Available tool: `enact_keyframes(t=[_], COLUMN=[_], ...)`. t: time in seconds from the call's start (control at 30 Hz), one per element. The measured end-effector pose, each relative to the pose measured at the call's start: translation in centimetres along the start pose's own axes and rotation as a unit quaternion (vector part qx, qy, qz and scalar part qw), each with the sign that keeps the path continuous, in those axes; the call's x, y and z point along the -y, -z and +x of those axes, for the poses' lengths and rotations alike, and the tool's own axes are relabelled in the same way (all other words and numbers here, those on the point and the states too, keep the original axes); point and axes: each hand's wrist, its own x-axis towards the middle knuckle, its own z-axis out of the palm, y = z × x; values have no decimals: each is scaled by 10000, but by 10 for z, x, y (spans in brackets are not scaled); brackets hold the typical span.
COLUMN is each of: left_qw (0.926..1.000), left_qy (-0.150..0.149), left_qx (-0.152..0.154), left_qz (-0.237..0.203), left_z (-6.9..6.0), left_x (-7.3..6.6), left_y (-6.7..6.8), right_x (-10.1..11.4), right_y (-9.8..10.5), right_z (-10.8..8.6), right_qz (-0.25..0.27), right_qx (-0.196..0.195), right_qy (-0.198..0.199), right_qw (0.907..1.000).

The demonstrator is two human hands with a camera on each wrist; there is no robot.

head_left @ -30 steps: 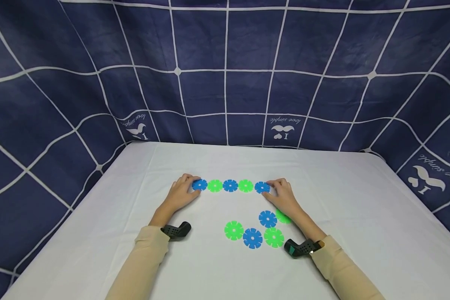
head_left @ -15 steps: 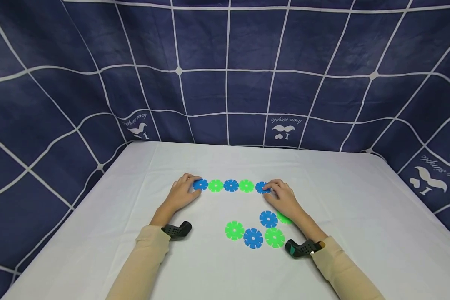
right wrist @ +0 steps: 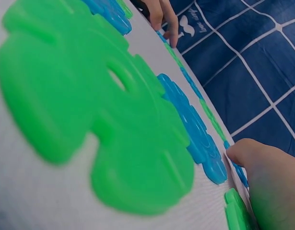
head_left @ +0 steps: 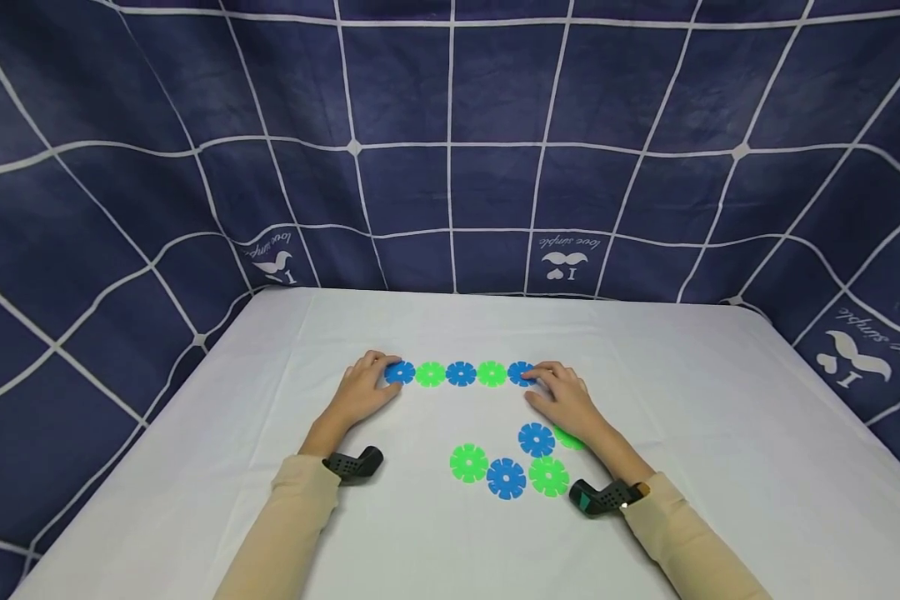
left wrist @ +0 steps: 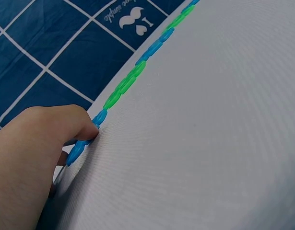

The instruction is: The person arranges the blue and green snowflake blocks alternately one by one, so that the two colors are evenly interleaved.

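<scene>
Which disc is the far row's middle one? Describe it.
On the white tablecloth, find the straight row of discs between the left hand and right hand. Take its middle disc: blue, with a green disc on each side, whereas the row's other blue discs sit at the ends, by the hands.

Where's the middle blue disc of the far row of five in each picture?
Head: middle blue disc, below centre.
Left wrist: the disc, above centre, nearly edge-on.
Right wrist: the disc, right of centre, upper half.
Shared landmark: the left hand, left of centre, lower left and top, respectively.
</scene>
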Motion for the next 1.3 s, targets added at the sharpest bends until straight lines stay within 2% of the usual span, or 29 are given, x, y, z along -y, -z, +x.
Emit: enact_keyframes(t=[0.47,0.7,0.9,1.13,1.3], left_qw=[10000,10000,10000,10000,10000], left_qy=[-29,15,0,-34,-73], left_qx=[-5,15,-4,11,-2], left_qz=[-25,-16,-16,-24,-30], left_z=[-2,-2,-2,-2,-2], left_x=[1,0,1,1,1], left_y=[1,1,1,0,0], right_x=[-1,5,14,30,46], right_y=[-2,2,12,15,11], right_z=[-1,0,0,-5,-12], right_qz=[-78,410,682,610,600], right_qx=[-37,-253,-444,-268,71], right_qy=[160,-100,-87,404,811], right_qw=[9998,9988,9966,9970,9949])
